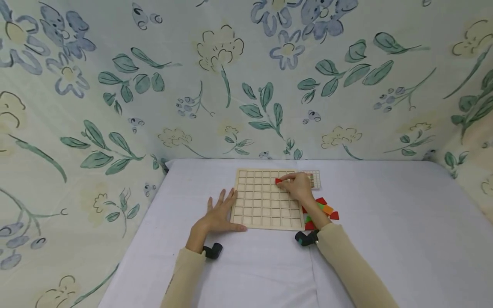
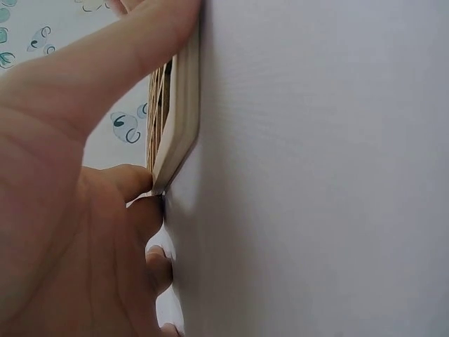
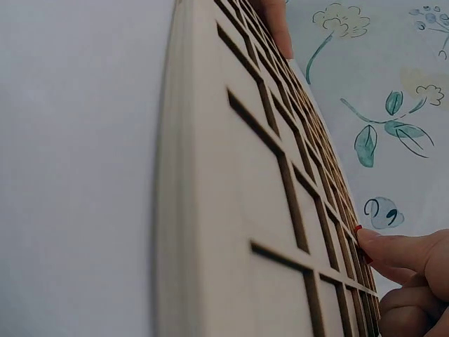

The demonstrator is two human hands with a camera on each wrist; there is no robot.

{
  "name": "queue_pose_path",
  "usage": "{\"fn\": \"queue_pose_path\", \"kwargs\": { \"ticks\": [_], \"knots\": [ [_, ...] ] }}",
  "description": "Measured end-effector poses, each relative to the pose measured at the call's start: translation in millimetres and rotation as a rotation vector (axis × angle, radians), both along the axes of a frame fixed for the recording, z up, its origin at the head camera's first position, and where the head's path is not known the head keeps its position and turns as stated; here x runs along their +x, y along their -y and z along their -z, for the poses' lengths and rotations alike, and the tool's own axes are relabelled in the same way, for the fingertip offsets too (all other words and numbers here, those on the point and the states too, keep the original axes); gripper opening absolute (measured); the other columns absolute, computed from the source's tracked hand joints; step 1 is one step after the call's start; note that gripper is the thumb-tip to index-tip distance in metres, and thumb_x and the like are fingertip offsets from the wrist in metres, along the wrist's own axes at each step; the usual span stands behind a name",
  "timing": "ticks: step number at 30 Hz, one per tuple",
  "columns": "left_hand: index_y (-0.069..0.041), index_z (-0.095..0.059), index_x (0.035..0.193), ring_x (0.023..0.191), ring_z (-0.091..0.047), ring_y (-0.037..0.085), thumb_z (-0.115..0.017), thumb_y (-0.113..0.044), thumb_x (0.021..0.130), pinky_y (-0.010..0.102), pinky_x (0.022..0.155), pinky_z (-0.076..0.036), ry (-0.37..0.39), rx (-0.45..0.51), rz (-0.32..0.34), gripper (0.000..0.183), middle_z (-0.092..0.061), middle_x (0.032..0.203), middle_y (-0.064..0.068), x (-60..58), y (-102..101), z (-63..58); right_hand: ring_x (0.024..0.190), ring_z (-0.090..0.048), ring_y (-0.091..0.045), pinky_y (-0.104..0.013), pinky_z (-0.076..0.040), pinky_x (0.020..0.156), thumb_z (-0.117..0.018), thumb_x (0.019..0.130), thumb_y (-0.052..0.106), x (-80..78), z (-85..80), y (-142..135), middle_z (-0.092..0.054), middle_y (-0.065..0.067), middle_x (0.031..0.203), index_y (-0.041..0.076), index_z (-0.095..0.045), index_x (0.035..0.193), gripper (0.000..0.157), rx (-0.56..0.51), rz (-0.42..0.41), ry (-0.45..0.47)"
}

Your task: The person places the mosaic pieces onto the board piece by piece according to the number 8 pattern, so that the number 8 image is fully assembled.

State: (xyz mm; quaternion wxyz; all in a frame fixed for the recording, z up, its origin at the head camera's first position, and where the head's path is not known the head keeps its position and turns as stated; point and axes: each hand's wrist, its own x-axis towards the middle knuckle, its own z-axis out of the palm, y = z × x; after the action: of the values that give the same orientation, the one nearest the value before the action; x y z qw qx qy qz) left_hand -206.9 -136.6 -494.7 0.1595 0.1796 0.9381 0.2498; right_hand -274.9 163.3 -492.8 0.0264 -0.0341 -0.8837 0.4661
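Observation:
A pale wooden board [image 1: 262, 205] with a grid of square cells lies flat on the table. My left hand [image 1: 217, 218] has its fingers spread along the board's left edge, the thumb stretched at the front left corner. In the left wrist view, the hand [image 2: 77, 232] touches the side of the board [image 2: 184, 105]. My right hand [image 1: 298, 187] pinches a small red tile [image 1: 278, 181] between thumb and fingers over the upper right cells. In the right wrist view, only slivers of red show at the fingertips of the right hand [image 3: 414, 263]; the tile's shape is mostly hidden.
Several red, green and orange tiles, among them an orange tile [image 1: 328, 209], lie in a loose pile by the board's right side, partly under the right forearm. A small gridded card [image 1: 316, 179] sits behind the right hand. A floral cloth [image 1: 246, 77] hangs behind the white-covered table [image 1: 385, 222].

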Motion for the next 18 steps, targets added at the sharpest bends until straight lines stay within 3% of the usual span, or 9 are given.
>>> {"fn": "queue_pose_path", "kwargs": {
  "ticks": [18],
  "knots": [
    [-0.017, -0.005, 0.168, 0.163, 0.015, 0.030, -0.083, -0.062, 0.078, 0.067, 0.125, 0.017, 0.005, -0.006, -0.006, 0.127, 0.004, 0.176, 0.001, -1.8, 1.1, 2.4, 0.048, -0.030, -0.011, -0.024, -0.025, 0.047, -0.082, 0.090, 0.020, -8.5, 8.2, 7.5, -0.039, 0.006, 0.049, 0.005, -0.082, 0.105, 0.022, -0.056, -0.012, -0.004]
  ]
}}
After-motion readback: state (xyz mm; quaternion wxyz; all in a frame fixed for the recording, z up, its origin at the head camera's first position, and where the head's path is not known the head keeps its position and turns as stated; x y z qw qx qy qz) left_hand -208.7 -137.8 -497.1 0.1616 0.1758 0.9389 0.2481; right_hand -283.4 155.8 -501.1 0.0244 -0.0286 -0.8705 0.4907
